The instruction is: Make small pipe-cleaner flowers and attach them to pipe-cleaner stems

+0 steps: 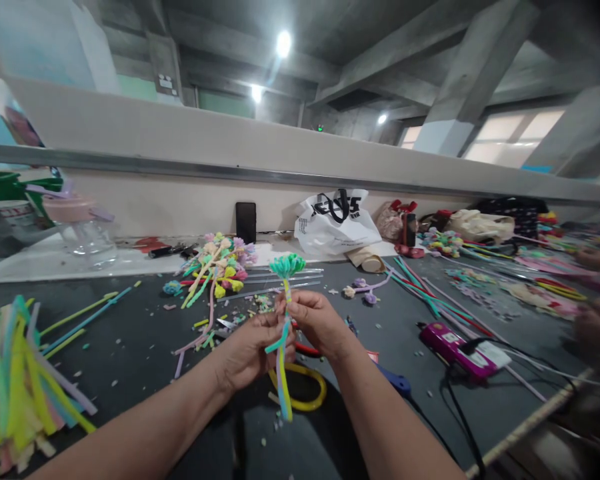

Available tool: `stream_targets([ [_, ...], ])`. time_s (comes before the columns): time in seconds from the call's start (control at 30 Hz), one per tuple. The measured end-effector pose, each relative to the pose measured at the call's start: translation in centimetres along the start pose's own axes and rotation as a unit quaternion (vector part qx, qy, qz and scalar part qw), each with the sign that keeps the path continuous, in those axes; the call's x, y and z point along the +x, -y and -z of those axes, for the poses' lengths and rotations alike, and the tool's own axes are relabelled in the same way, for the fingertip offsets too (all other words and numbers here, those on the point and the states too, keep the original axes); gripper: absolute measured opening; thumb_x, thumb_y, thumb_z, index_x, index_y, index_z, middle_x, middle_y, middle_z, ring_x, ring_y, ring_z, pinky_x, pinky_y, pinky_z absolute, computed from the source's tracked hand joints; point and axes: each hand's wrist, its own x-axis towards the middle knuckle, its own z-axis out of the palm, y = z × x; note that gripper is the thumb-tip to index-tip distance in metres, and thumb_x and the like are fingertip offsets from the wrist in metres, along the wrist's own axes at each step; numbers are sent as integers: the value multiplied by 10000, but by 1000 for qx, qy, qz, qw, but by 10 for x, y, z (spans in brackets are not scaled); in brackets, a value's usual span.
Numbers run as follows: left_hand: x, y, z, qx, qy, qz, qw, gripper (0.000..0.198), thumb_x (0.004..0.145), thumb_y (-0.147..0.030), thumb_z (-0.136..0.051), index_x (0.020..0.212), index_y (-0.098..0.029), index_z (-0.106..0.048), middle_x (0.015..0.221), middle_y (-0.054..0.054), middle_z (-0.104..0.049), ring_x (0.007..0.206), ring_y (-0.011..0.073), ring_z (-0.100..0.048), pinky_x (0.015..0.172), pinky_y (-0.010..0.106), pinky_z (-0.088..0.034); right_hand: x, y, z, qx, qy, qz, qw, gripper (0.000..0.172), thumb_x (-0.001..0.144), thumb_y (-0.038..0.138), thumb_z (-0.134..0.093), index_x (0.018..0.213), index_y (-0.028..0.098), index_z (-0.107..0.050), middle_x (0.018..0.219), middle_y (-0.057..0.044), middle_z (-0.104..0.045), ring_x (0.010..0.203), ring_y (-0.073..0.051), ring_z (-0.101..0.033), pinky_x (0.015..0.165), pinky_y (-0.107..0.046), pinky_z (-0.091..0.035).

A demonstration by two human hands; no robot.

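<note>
A pipe-cleaner flower (287,265) with a green, frilled head stands upright between my two hands, over the middle of the dark table. My left hand (257,343) is closed around its stem from below. Higher up, just under the bloom, my right hand (315,320) pinches the same stem. Yellow, lilac and turquoise pipe cleaners (283,380) hang down below my fingers. Behind my wrists lies a coiled yellow length (317,390). Scissors (226,323) show partly near my left hand.
Pipe-cleaner strips (17,373) are heaped at the left, with finished flowers (220,263) further back. A phone (246,222), a white bag (337,223) and a clear bottle (83,230) stand along the back. A purple power strip (460,350) with cords lies right, near another person's hands (597,327).
</note>
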Motion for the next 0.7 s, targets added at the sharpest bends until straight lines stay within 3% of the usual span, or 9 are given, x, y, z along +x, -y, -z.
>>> stream_targets([
  [0.13, 2, -7, 8, 67, -54, -26, 996, 102, 715, -165, -667, 696, -88, -604, 599, 8, -532, 514, 78, -494, 537, 209, -388, 3, -3, 4, -4, -29, 4, 1000, 157, 693, 312, -690, 670, 157, -679, 698, -9, -602, 637, -123, -535, 633, -249, -414],
  [0.27, 3, -7, 11, 58, -67, -14, 996, 67, 732, -148, -642, 767, -102, -609, 636, 16, -559, 506, 79, -502, 542, 220, -394, 5, -6, 7, 4, -29, -2, 1000, 162, 680, 308, -700, 677, 148, -674, 640, -3, -596, 576, -113, -519, 605, -249, -408],
  [0.43, 1, 0, 4, -36, 24, 6, 999, 96, 741, -139, -608, 669, -110, -552, 517, -26, -425, 456, 64, -405, 506, 206, -321, 3, -9, -1, 30, -12, 3, 999, 203, 649, 337, -718, 615, 149, -650, 628, -5, -576, 579, -114, -505, 601, -245, -400],
  [0.6, -5, 6, -5, -83, 101, 71, 989, 196, 667, -198, -653, 574, -116, -501, 518, -14, -407, 470, 86, -392, 521, 235, -315, -2, -10, -16, 47, -3, 17, 999, 304, 605, 437, -730, 535, 174, -593, 637, 2, -544, 555, -113, -481, 570, -252, -406],
  [0.7, -5, 5, -3, -76, 98, 60, 990, 216, 671, -225, -665, 573, -115, -508, 523, -12, -415, 469, 85, -398, 518, 233, -317, -1, -10, -13, 34, -1, 11, 999, 295, 626, 444, -716, 560, 180, -601, 645, 1, -552, 578, -116, -492, 594, -258, -420],
])
